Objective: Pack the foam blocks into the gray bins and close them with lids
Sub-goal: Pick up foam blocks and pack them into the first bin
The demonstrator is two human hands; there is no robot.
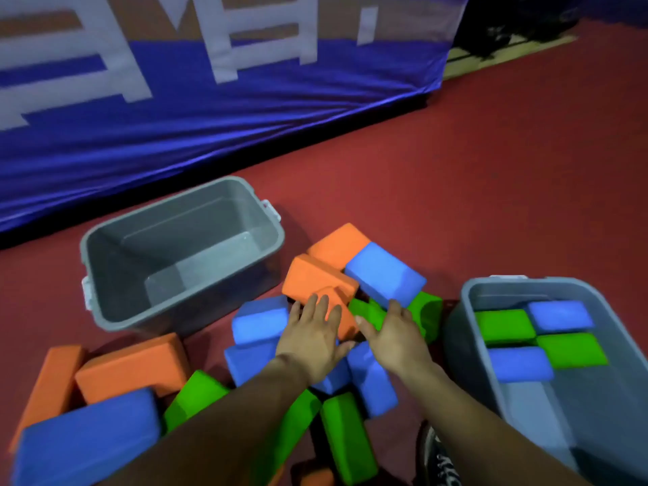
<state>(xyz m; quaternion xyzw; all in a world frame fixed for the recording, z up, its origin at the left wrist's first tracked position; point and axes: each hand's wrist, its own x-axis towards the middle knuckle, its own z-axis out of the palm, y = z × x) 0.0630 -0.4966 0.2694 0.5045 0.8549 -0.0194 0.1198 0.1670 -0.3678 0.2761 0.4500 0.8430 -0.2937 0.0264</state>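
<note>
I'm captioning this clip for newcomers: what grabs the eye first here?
The bright pile of orange, blue and green foam blocks on the red floor, with the left hand and right hand reaching into its middle. An empty gray bin stands to the left; a part-filled bin sits right.

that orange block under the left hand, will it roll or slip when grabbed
The orange block probably won't roll: its faces are flat. Its matte foam surface likely grips well under the left hand. It leans on other blocks in the pile, so neighbours may shift.
</note>
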